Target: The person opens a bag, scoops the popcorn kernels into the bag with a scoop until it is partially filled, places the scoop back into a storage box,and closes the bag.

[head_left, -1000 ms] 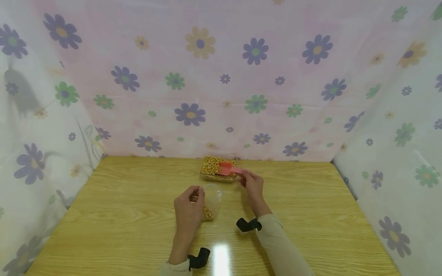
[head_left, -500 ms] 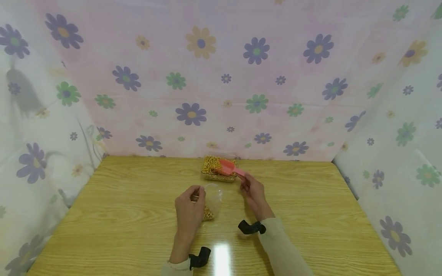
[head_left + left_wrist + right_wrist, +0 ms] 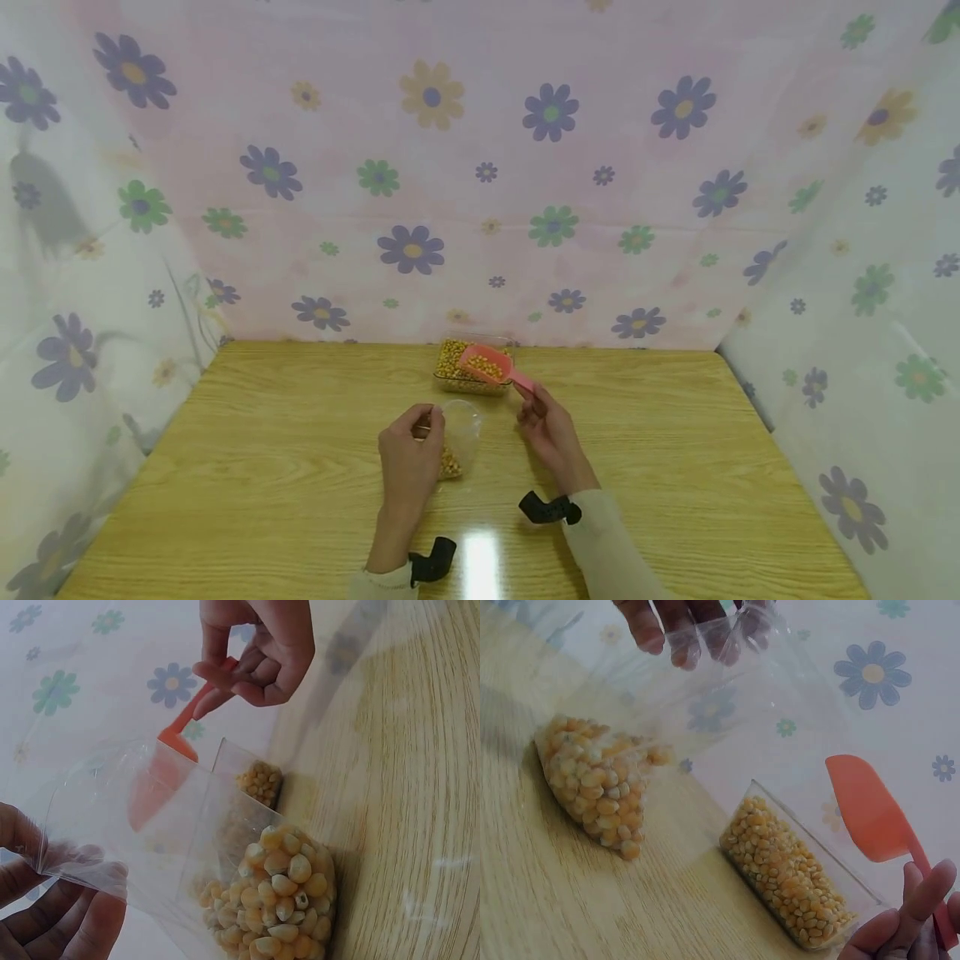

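My left hand pinches the rim of a clear plastic bag, whose mouth stands open. Corn kernels fill the bottom of the bag, which rests on the table. With my right hand I grip the handle of a red-pink scoop; kernels lie in its bowl. The scoop is held over a clear rectangular container of corn kernels near the back of the table. In the right wrist view the scoop appears above the container, apart from it.
The wood-grain table carries both the bag and the container. A flower-print curtain rises behind the table and along both sides. Each wrist bears a black camera mount, one of them the left mount.
My right hand has drawn slightly back toward me, and the scoop has come up out of the corn with kernels in it. The left hand and the bag have stayed put.
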{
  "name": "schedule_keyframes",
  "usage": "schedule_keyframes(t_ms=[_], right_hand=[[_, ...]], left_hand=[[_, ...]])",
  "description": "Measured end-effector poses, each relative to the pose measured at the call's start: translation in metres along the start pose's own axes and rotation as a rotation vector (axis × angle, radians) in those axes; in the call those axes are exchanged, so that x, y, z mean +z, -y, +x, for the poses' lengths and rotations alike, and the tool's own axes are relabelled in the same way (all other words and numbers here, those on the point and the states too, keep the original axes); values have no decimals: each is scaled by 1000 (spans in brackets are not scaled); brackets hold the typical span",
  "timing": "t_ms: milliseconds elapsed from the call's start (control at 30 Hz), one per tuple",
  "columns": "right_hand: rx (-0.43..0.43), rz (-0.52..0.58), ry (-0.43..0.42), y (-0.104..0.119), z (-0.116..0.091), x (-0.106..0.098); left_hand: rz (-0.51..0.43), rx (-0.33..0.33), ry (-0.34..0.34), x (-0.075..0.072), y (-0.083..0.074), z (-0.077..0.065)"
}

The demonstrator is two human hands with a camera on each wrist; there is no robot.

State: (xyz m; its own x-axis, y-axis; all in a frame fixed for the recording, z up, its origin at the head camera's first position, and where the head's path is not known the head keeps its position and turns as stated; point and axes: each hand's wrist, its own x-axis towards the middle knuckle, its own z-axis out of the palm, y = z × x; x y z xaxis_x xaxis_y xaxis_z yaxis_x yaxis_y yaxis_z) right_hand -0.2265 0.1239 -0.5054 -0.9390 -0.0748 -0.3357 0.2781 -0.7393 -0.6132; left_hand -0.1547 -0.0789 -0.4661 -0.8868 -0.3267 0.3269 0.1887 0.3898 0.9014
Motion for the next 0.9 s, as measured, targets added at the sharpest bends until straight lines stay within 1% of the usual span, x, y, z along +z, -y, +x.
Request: schedule_keyframes(t_ms=[167, 300, 500, 600, 700, 833, 900], right_hand=[[16, 76, 43, 1, -8, -2], [20, 123, 49, 3, -20, -3], [-27, 142, 74, 6, -44, -6], [-41, 121, 72, 5, -54, -7], [-48, 71, 81, 2, -61, -7], [-78, -4, 94, 0, -66, -7], [-96, -35, 81, -1, -68, -7]], left_hand=[[0, 1, 5, 2, -1, -1], [-1, -3, 14, 3, -2, -1], [2, -30, 24, 6, -4, -1], [5, -46, 17, 5, -6, -1], [18, -48, 4, 3, -7, -1], [38, -48, 1, 2, -6, -2], [44, -53, 2, 2, -6, -2]])
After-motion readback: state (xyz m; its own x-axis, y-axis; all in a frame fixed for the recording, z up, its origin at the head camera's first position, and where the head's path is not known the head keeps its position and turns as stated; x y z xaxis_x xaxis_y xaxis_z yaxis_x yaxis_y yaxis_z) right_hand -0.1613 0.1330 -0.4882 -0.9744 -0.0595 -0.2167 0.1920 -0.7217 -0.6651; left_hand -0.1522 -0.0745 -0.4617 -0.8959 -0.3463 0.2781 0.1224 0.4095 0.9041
